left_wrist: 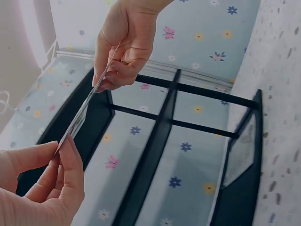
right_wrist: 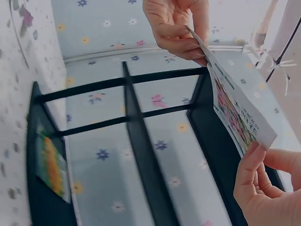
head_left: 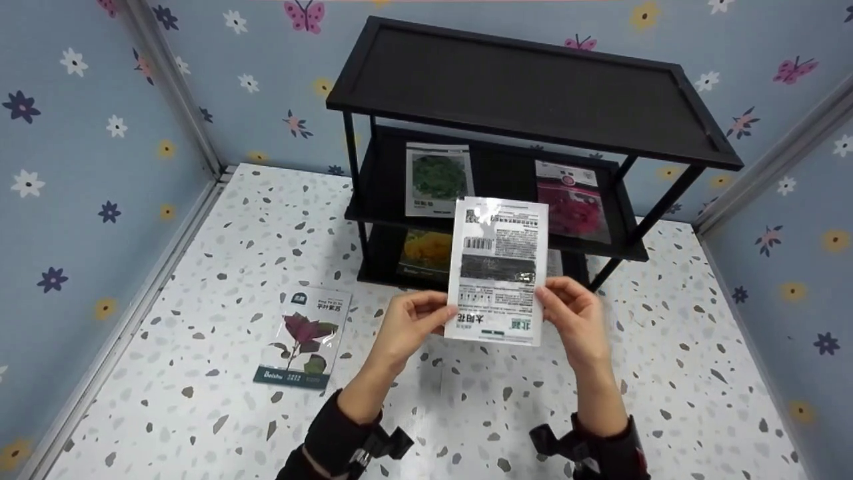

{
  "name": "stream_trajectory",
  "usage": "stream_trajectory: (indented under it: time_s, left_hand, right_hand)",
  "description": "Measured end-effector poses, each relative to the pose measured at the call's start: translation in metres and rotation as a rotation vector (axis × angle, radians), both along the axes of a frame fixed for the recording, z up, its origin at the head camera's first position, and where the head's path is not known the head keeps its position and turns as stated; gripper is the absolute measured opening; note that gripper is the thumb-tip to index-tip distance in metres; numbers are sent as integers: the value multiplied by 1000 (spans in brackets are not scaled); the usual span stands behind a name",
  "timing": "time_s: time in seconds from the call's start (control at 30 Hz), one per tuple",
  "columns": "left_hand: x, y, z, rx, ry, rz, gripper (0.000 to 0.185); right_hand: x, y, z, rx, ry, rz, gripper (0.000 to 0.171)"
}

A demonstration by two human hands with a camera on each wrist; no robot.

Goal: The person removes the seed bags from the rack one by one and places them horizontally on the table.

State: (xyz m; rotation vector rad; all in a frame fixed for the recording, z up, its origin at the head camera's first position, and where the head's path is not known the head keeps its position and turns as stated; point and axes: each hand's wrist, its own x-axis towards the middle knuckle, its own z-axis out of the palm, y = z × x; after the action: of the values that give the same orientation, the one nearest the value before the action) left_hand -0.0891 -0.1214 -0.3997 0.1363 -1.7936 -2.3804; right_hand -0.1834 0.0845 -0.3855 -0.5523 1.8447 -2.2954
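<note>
Between my two hands is a flat seed packet (head_left: 498,270), its white printed back with a barcode facing the head camera. My left hand (head_left: 414,328) pinches one side edge near a lower corner, thumb on the near face. At the opposite edge my right hand (head_left: 577,321) pinches it the same way. The left wrist view shows the packet (left_wrist: 84,110) almost edge-on. Colourful flowers cover its other face in the right wrist view, where the packet (right_wrist: 233,103) is tilted. It is held up in front of the black shelf (head_left: 533,100).
Another seed packet (head_left: 303,338), with a purple-leaved plant, lies on the speckled white surface (head_left: 200,300) at left. On the middle shelf lie a green-leaf packet (head_left: 438,177) and a pink-flower packet (head_left: 572,207). A yellow-flower packet (head_left: 425,250) lies on the lowest shelf. Flowered walls surround it.
</note>
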Motion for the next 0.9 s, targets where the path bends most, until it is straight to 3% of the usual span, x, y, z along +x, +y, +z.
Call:
stream_trajectory:
  time_s: [0.1,0.23,0.33,0.4,0.53,0.57,0.77,0.8,0.9]
  left_hand:
    - [5,0,-15,15,-44,24,24]
    - [9,1,-32,12,-81,66,25]
    - [12,1,-42,-2,-102,92,25]
    - [13,2,-48,-6,-116,106,25]
    - [15,4,-59,17,-136,121,25]
    - [15,5,-62,26,-136,123,25]
    - [16,7,-77,30,-154,145,25]
    - [16,7,-78,26,-157,152,25]
    - [15,9,-81,20,-170,182,26]
  right_hand:
    - [-11,4,-40,-29,13,24,17]
    - [-46,18,-126,-31,15,60,21]
    - [-63,24,-179,28,-19,16,24]
    - [-65,24,-199,59,-38,-22,28]
    - [-58,20,-209,79,-95,-62,32]
    - [-47,16,-192,70,-98,-43,29]
    - [-30,11,-183,155,-141,-74,30]
    - [-37,13,-200,184,-156,-103,34]
    - [-35,11,-203,178,-174,-114,34]
